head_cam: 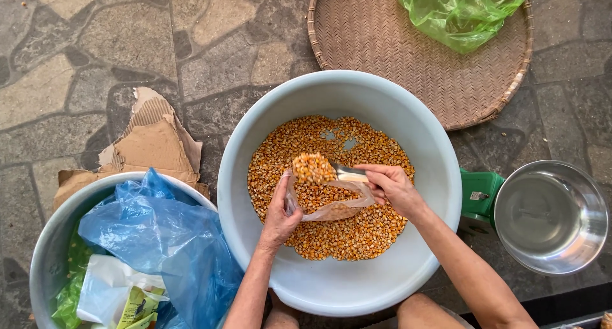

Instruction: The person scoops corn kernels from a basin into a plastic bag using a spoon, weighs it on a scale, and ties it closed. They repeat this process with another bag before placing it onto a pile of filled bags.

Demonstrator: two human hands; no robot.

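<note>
Corn kernels (313, 168) heaped golden on scoop (347, 172) gripped by right hand (394, 187), left hand (279, 215) pinching clear bag (331, 204)

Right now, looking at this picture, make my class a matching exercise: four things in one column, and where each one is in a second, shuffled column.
Things:
1. green plastic bag
2. blue plastic bag
3. spoon heaped with corn
4. metal bowl

Places:
a. on the green scale
b. in the right hand, over the clear bag that the left hand holds
c. on the woven tray
d. in the grey basin at left

Pairs: 1-c, 2-d, 3-b, 4-a
</note>
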